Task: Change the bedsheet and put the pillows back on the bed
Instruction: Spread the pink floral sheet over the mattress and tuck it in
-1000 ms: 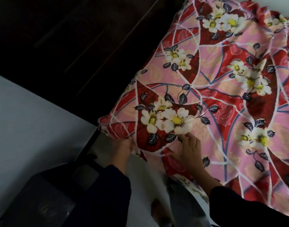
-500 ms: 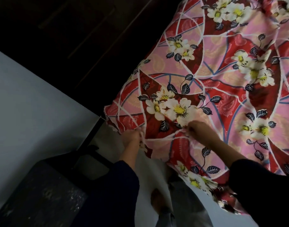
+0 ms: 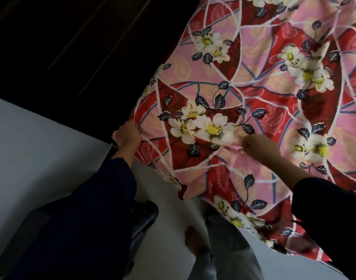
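Red-and-pink bedsheet: printed with white flowers and dark leaves. It covers the upper right of the view, and what lies under it is hidden.
Long axis: runs from the held corner at lower left up and away to the upper right. That corner points toward the person, and a loose flap hangs at lower right over the floor.
Left side: the left grip, the person's left hand, has its fingers curled round the sheet's edge at its leftmost corner and is closed on cloth.
Right side: the right grip, the right hand, pinches a small fold just below and right of the big white flower. It is well apart from the other hand.
Between the hands: the cloth lies stretched, with few creases.
Since half a second ago: the hands have spread wider. The left one has gone out to the sheet's outer corner, and the bunched fold that hung between them is pulled flatter.
Around: a dark wooden panel at upper left, a black object under the left sleeve, and a bare foot beside a grey trouser leg.
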